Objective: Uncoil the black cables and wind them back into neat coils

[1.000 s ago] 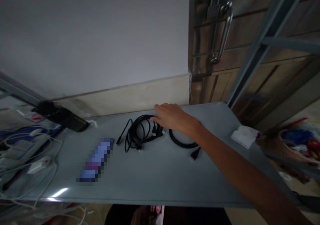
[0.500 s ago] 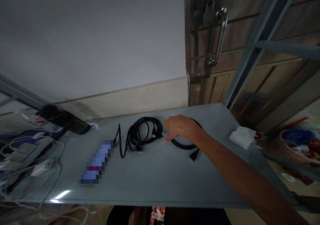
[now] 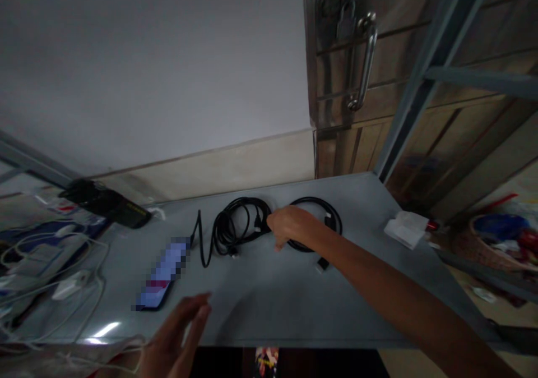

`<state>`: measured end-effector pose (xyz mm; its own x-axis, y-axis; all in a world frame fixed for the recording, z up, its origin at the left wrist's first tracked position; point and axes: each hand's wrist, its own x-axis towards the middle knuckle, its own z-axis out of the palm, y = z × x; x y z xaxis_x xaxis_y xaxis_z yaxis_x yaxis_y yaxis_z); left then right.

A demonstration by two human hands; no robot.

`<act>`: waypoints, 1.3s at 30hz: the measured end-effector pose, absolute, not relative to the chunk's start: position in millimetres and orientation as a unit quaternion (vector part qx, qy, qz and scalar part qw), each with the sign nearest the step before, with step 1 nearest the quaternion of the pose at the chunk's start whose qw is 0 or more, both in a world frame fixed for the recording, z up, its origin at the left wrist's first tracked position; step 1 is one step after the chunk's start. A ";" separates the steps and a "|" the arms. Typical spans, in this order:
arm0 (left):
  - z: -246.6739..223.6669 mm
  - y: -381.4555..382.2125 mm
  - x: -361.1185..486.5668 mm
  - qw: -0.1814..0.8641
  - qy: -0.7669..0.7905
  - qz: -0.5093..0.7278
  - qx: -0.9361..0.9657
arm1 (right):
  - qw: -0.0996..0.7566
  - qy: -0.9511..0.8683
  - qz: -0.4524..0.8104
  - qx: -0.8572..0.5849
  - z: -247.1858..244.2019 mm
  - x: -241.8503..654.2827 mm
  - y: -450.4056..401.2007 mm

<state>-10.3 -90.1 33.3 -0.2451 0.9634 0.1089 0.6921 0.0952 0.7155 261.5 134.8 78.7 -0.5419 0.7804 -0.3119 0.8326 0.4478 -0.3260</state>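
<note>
On the grey table, my right hand (image 3: 286, 224) reaches in from the right with its fingers closed at the right edge of a coiled black cable (image 3: 225, 226). Its fingertips cover the plug end there. A second coiled black cable (image 3: 313, 200) lies just right of that hand, partly behind my wrist, with one plug (image 3: 322, 264) pointing toward me. At the front edge, my left hand (image 3: 179, 330) holds nothing; its thumb and finger are slightly apart. A phone (image 3: 162, 277) with a lit, blurred screen lies to its upper left, at the end of the first cable.
White cables and adapters (image 3: 71, 284) are tangled at the left. A black pouch-like item (image 3: 107, 203) lies at the back left. A folded white tissue (image 3: 407, 228) sits near the right edge. A metal post (image 3: 409, 117) rises at the back right corner. A basket (image 3: 487, 240) stands beyond.
My left hand has come into view at the front edge. My right hand has shifted slightly left and toward me, onto the edge of the left coil, uncovering more of the right coil.
</note>
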 end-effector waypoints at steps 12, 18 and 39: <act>26.3 12.0 21.6 0.166 0.636 0.427 0.621 | -0.040 0.865 -0.135 0.481 97.9 263.4 116.0; 19.3 22.1 34.1 0.179 0.612 0.422 0.644 | -0.010 0.879 -0.140 0.456 96.3 260.1 116.1; 38.8 92.6 58.5 -0.037 0.423 0.244 0.872 | 0.017 0.906 -0.193 0.377 90.7 284.2 157.6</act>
<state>58.5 92.6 38.8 0.5239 0.7194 0.4562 0.7554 -0.6398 0.1415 284.2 157.6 90.7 -0.7147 0.6767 -0.1770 0.6900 0.6407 -0.3366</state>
